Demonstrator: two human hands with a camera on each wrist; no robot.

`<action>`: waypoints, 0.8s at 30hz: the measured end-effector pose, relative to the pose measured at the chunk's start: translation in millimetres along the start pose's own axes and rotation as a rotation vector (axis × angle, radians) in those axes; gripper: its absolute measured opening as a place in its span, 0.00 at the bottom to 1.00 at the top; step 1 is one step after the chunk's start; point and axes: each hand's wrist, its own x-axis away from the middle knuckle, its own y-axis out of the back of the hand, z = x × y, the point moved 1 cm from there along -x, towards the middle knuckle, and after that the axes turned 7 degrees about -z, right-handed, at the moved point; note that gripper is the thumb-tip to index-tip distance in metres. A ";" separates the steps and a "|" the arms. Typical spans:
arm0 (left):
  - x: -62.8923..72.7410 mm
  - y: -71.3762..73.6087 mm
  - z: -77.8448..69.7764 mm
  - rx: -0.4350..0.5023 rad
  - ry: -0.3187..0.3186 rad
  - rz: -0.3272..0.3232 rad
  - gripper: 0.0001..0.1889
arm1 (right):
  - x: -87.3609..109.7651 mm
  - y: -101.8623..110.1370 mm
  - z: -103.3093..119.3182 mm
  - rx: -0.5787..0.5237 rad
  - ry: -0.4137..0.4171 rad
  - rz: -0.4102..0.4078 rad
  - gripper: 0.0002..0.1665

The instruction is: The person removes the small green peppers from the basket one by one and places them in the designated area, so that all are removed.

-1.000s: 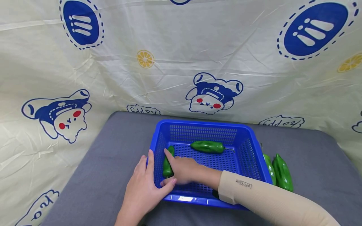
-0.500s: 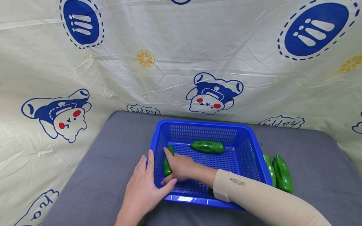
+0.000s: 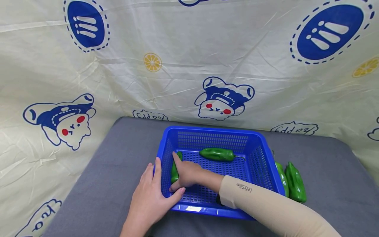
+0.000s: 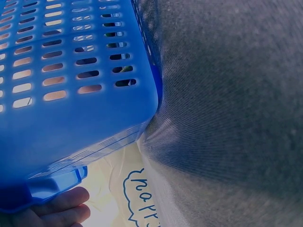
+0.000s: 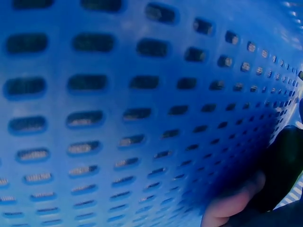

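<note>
A blue perforated basket (image 3: 213, 211) stands before me. My right hand (image 3: 189, 173) reaches down inside it and grips a green pepper (image 3: 174, 173) lying along the left wall. Index finger and thumb span much of the pepper's length; the other fingers are hidden. In the right wrist view the thumb (image 5: 236, 203) lies against the dark side of the pepper (image 5: 284, 163). My left hand (image 3: 149, 196) rests on the basket's near left corner, fingers extended along the rim and thumb over the front edge. Farther back inside lies another green pepper (image 3: 217, 154) with a thin stem.
Beyond the basket's right wall, two more green peppers lie on the grey cloth (image 3: 331, 171): one pepper (image 3: 281, 177) partly hidden by the rim, the other pepper (image 3: 295, 184) beside it. A printed pale sheet (image 3: 174, 92) hangs behind and at the left.
My right hand and sleeve have shifted slightly left and away from me, and the pepper under the hand has shifted a little too. My left hand has stayed at the corner.
</note>
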 end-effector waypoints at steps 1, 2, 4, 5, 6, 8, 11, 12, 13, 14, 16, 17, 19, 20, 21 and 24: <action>0.0 -0.3 -0.3 0.002 0.000 0.001 0.57 | 0.6 0.9 -0.9 0.009 0.005 -0.003 0.77; 0.0 -0.5 -0.7 0.002 0.001 0.004 0.58 | 1.4 1.8 -2.1 0.023 0.010 -0.007 0.76; -0.1 -0.7 -1.7 0.004 0.003 0.007 0.58 | 3.3 4.0 -5.5 0.052 0.023 -0.022 0.74; 0.0 -0.7 -2.1 0.005 0.002 0.006 0.58 | 4.2 5.3 -7.6 0.067 0.029 -0.032 0.73; -0.2 -0.7 -2.4 0.002 0.004 0.009 0.58 | 4.8 6.6 -9.9 0.076 0.036 -0.037 0.73; -0.5 -0.6 -2.7 -0.001 0.007 0.015 0.58 | 6.7 10.3 -13.9 0.092 0.048 -0.049 0.72; -0.8 -0.2 -2.9 -0.006 0.013 0.021 0.58 | 10.3 18.4 -18.6 0.101 0.063 -0.059 0.73; -0.9 -0.2 -2.9 -0.007 0.018 0.028 0.59 | 12.0 21.6 -19.8 0.100 0.064 -0.062 0.73; -0.9 -0.4 -3.0 -0.007 0.020 0.030 0.59 | 14.3 25.1 -21.0 0.104 0.063 -0.068 0.74; -1.0 -0.6 -3.1 -0.008 0.025 0.035 0.59 | 16.7 28.5 -22.3 0.104 0.062 -0.071 0.74; -0.7 -1.0 -3.4 -0.008 0.027 0.040 0.60 | 22.2 35.1 -25.2 0.099 0.055 -0.078 0.75; -0.7 -1.1 -3.6 -0.008 0.030 0.044 0.60 | 25.3 38.4 -26.7 0.097 0.051 -0.083 0.75; -0.4 -1.1 -3.8 -0.009 0.036 0.052 0.61 | 31.7 44.8 -29.4 0.093 0.044 -0.088 0.75; -0.3 -0.9 -3.6 -0.008 0.036 0.051 0.61 | 34.9 47.9 -30.7 0.092 0.042 -0.090 0.75; -0.1 -0.8 -3.5 -0.009 0.037 0.051 0.61 | 38.0 51.0 -31.9 0.091 0.040 -0.093 0.75; 0.3 -0.7 -2.8 -0.012 0.036 0.041 0.61 | 48.9 61.5 -34.6 0.087 0.038 -0.108 0.76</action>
